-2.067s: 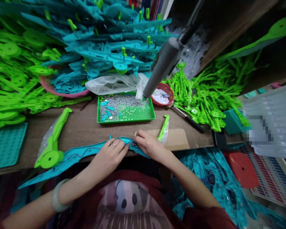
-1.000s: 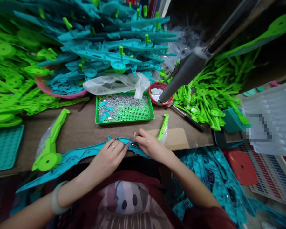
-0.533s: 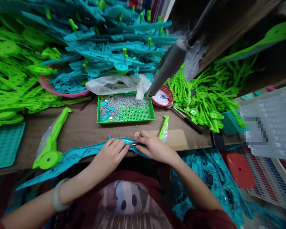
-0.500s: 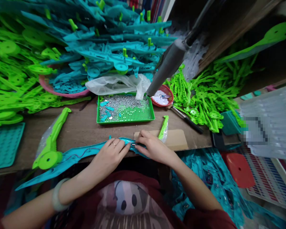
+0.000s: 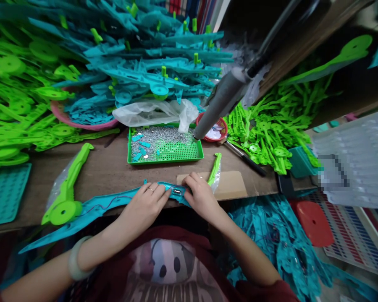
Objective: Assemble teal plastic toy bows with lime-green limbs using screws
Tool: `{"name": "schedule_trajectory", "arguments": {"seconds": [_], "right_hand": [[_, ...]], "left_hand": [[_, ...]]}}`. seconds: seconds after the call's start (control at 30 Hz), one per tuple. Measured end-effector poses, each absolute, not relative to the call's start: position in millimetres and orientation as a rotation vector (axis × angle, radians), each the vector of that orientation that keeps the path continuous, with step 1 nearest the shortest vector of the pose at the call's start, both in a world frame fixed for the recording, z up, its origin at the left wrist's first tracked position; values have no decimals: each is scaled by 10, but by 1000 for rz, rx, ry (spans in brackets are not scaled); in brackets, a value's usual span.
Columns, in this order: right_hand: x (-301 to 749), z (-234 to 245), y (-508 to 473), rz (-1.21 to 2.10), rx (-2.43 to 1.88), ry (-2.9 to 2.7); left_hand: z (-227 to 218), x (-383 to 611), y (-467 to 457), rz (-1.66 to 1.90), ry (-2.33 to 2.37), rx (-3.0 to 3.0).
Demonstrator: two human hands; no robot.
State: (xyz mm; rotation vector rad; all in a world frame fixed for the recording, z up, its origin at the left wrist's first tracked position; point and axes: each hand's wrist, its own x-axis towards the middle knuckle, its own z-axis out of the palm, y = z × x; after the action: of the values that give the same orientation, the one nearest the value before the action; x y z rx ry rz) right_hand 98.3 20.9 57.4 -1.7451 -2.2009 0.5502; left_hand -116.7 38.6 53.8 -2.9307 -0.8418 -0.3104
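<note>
Teal and green plastic parts are heaped along the back of the wooden table (image 5: 113,167). Nearer, a green tray (image 5: 165,144) holds small metal bits. At the table's front edge lies 1 long teal part (image 5: 107,205); the left hand (image 5: 143,205) and right hand (image 5: 201,195) press fingertips on it, flanking a small dark component (image 5: 177,191).
</note>
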Motion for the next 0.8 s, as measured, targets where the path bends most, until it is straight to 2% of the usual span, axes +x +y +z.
{"name": "schedule_trajectory", "arguments": {"seconds": [0.2,0.43,0.6,0.8], "right_hand": [[1124,565,128,372,-1343,-2484],[1147,580,197,516,-1452,-2409],[1162,583,173,417,-1343,-2485],[1135,622,238,459,-1463,-2479]], "left_hand": [[523,-1153,385,-293,-903,-2957],[538,-1152,405,-287,-869,-2971],[538,-1147,436,-320,-795,-2972],[513,-1161,440,-374,-839,-2975]]}}
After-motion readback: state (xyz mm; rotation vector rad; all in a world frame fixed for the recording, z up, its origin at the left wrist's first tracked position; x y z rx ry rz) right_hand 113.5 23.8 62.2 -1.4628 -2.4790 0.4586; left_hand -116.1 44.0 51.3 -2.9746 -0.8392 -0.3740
